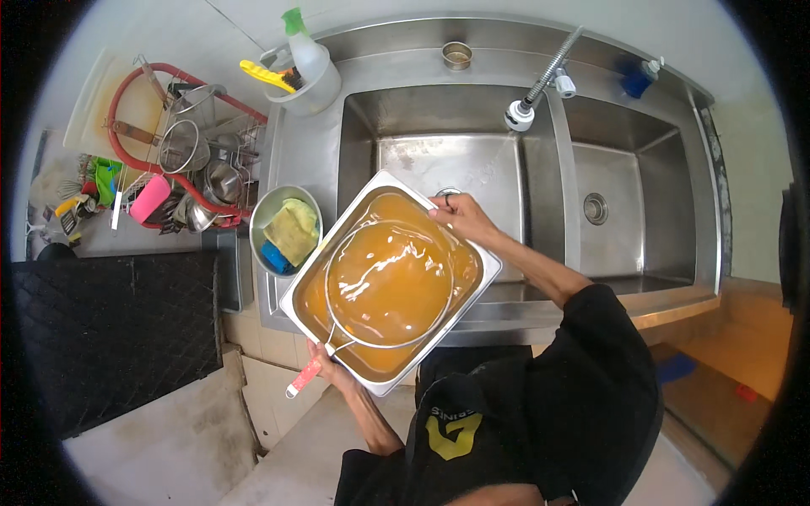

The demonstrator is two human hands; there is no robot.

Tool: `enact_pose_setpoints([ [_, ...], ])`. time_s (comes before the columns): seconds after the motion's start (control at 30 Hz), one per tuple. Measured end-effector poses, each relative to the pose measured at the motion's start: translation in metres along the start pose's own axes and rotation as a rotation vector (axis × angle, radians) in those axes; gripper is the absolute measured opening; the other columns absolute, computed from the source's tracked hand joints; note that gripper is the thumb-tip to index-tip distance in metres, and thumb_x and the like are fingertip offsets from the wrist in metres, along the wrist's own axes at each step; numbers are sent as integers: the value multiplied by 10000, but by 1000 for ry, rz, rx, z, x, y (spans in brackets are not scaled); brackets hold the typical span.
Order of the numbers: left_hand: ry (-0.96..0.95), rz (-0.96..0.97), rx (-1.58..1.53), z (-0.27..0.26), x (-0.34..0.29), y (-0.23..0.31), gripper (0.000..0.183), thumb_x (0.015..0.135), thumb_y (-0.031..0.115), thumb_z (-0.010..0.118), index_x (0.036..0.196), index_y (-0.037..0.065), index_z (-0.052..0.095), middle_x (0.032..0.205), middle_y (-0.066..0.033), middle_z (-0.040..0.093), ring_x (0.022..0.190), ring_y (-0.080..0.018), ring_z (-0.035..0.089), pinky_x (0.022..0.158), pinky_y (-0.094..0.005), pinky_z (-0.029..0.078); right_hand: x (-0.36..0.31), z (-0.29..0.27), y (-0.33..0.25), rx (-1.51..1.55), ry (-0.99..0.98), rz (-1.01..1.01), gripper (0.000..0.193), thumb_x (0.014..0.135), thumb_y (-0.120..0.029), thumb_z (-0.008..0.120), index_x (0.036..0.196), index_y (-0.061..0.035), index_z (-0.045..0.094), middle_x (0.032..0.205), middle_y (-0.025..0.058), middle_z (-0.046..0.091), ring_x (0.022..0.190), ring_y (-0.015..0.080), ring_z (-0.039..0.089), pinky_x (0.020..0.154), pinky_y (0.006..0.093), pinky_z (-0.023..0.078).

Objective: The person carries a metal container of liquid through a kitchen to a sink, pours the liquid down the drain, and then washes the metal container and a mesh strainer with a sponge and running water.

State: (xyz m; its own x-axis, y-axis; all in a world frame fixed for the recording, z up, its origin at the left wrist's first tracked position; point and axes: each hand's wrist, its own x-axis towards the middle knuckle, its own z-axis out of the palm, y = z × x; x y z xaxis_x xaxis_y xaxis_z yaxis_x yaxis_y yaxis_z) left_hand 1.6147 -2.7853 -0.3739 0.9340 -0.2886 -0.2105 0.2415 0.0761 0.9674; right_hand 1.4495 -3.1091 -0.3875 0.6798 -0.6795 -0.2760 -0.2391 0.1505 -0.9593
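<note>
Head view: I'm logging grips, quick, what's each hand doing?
Left hand: closed on the pan; grip on pink handle unclear.
Right hand: closed on the pan.

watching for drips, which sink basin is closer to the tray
The larger left basin, which the held tray partly hides; the smaller right basin lies farther off, beyond the divider.

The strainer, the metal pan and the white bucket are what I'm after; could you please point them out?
Strainer [305, 378]: head view, on its red handle.
Metal pan [492, 266]: head view, on its rim, at the right-hand corner.
White bucket [314, 91]: head view, on its outer wall.
</note>
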Motion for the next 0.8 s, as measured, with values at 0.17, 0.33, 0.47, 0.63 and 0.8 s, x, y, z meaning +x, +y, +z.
enact_pose_setpoints([
  [0.17, -56, -7, 45, 63, 3, -10, 431, 914, 197, 468, 1279, -26, 417, 1134, -122, 546, 1005, -184, 541, 859, -325, 437, 26, -54, 15, -27, 58, 11, 383, 867, -160, 595, 1177, 64, 571, 854, 107, 677, 717, 95, 602, 654, 251, 476],
  [0.33, -147, -83, 45, 112, 16, -29, 483, 917, 172, 511, 1332, -32, 371, 1191, -132, 529, 1036, -178, 527, 870, -318, 433, 52, -95, 47, -158, 164, 74, 314, 886, -202, 558, 1080, 28, 644, 768, 80, 670, 662, 102, 594, 624, 263, 468],
  [0.47, -194, -66, 86, 150, 19, -39, 483, 921, 174, 525, 1325, -40, 371, 1190, -134, 534, 1027, -172, 536, 878, -304, 428, 67, -117, 90, -119, 188, 109, 272, 888, -199, 538, 970, 19, 677, 735, 62, 661, 665, 102, 590, 622, 278, 467],
  [0.63, -143, -36, 164, 174, 28, -54, 550, 886, 125, 590, 1346, -46, 343, 1163, -149, 543, 995, -181, 546, 871, -315, 445, 102, -110, 164, -28, 283, 45, 274, 857, -205, 553, 851, 42, 671, 678, 87, 649, 653, 126, 597, 601, 289, 461],
  [0.8, -205, -72, 159, 197, 38, -68, 568, 883, 133, 595, 1350, -51, 330, 1149, -150, 549, 984, -184, 552, 849, -312, 456, 118, -122, 237, -442, 240, -69, 228, 791, -142, 538, 879, 35, 653, 792, 176, 665, 750, 261, 645, 677, 346, 482],
])
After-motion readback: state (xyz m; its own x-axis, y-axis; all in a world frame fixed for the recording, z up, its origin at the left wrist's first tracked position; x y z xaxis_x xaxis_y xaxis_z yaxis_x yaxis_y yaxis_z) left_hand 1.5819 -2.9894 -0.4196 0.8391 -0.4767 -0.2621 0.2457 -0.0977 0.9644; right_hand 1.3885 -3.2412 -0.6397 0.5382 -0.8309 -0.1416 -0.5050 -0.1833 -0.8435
